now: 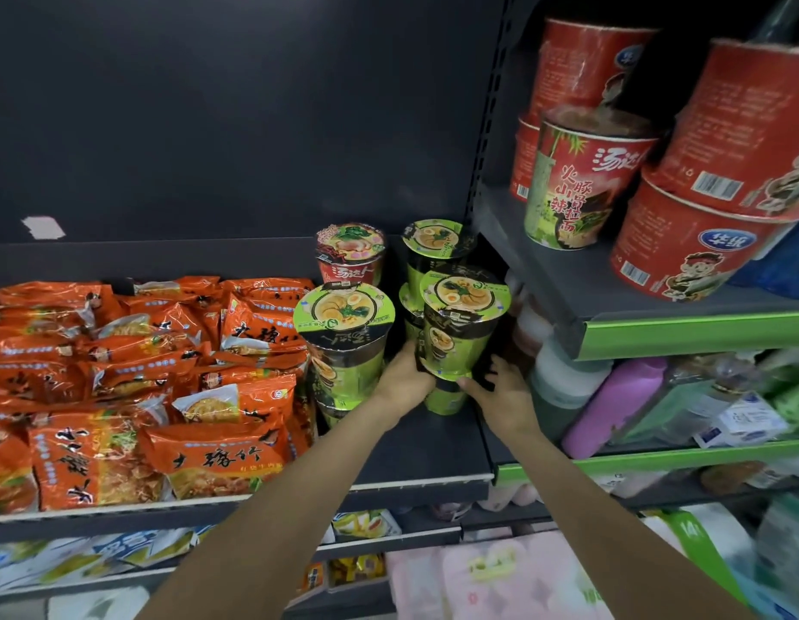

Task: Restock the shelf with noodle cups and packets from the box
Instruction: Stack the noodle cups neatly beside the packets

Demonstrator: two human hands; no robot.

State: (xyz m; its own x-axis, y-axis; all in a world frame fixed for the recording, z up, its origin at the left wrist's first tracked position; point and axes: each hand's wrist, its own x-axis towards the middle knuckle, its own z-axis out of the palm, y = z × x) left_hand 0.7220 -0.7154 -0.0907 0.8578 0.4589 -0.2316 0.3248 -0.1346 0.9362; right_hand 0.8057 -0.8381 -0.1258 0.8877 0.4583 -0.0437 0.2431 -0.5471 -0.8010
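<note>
Both hands [456,378] clasp a green noodle cup [460,324], other cups [346,333] crowding beside.

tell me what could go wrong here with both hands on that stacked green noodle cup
1. The green cup sits on another cup's lid, a small footing; letting go off-centre could tip it.
2. The neighbouring green stack stands close beside the left hand; pulling that hand out might knock it onto the orange packets.
3. The right hand is near the shelf's right end, beside bottles it could bump.

Two bare forearms, hands [456,387] ungloved, sleeves out of view.
</note>
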